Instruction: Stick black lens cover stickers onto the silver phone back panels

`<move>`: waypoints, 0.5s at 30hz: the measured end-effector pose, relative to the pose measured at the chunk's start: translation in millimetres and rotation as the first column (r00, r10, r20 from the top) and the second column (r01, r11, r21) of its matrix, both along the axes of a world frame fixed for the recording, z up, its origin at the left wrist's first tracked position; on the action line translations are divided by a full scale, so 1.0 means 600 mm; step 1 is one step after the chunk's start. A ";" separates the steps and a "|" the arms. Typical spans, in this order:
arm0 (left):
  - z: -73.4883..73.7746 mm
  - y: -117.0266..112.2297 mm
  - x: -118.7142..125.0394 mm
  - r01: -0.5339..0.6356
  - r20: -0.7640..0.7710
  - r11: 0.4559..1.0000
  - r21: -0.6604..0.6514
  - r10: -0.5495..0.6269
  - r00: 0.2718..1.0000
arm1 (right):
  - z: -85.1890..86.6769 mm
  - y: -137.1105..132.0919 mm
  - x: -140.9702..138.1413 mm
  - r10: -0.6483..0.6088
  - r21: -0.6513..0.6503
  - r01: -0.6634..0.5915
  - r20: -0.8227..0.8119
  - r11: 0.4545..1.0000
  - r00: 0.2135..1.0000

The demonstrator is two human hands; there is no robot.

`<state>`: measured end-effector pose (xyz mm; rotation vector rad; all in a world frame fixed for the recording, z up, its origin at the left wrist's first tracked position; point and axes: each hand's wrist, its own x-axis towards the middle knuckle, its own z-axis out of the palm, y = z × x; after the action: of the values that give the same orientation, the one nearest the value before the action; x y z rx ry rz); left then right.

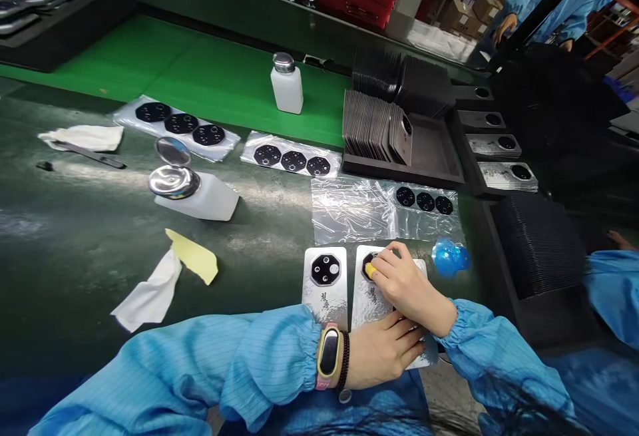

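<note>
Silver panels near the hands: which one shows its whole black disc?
The left panel: its disc is uncovered. The right hand partly hides the middle panel's disc and much of the right panel.

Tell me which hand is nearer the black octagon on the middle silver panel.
Right. The right hand is at the black octagon, partly covering it; the left hand lies farther off, nearer the person's body.

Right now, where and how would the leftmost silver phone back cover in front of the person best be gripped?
Probably grip the cover by both long edges beside its black camera plate, coming from above at the far end: it lies flat, that end is uncovered, and the left sleeve overlaps its near end.
</note>
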<state>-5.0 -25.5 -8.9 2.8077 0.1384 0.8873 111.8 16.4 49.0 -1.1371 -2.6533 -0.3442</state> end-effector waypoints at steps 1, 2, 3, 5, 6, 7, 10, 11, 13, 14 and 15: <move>0.000 0.001 0.000 -0.002 0.007 1.000 0.000 0.002 1.000 | 0.000 0.000 0.000 0.000 -0.001 0.000 -0.001 1.000 1.000; 0.000 0.001 0.000 -0.002 0.015 1.000 0.001 0.002 1.000 | -0.001 0.000 0.000 0.000 -0.004 0.000 -0.004 1.000 1.000; 0.000 0.002 -0.001 -0.001 0.023 1.000 0.004 0.001 1.000 | -0.001 0.001 0.001 0.000 -0.011 0.000 -0.011 1.000 1.000; -0.001 0.004 -0.001 0.005 0.040 1.000 0.014 -0.006 0.999 | 0.002 0.004 0.005 -0.004 -0.055 0.001 -0.045 0.998 0.999; -0.001 0.005 -0.001 0.010 0.048 1.000 0.020 -0.011 0.999 | 0.005 0.007 0.007 -0.014 -0.091 0.007 -0.084 0.996 0.996; -0.002 0.006 -0.001 0.014 0.056 1.000 0.027 -0.016 0.998 | 0.009 0.009 0.010 -0.034 -0.133 0.014 -0.143 0.991 0.989; -0.004 0.006 0.000 0.023 0.073 0.999 0.043 -0.026 0.997 | 0.027 0.016 0.013 -0.131 -0.271 0.026 -0.376 0.962 0.917; -0.003 0.006 0.000 0.027 0.075 0.999 0.046 -0.030 0.997 | 0.032 0.017 0.011 -0.166 -0.320 0.019 -0.438 0.947 0.883; -0.001 0.006 0.002 0.026 0.064 0.999 0.045 -0.029 0.998 | 0.035 0.017 0.001 -0.217 -0.410 -0.007 -0.497 0.912 0.840; 0.000 0.006 0.003 0.024 0.051 0.999 0.043 -0.026 0.998 | 0.033 0.017 -0.006 -0.227 -0.439 -0.020 -0.503 0.898 0.834; 0.001 0.006 0.004 0.022 0.036 0.999 0.043 -0.024 0.999 | 0.028 0.016 -0.015 -0.226 -0.458 -0.033 -0.499 0.888 0.837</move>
<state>-2.3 -21.8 -8.4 2.8239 0.0825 0.9469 102.9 25.9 66.0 -1.2634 -2.2050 0.5464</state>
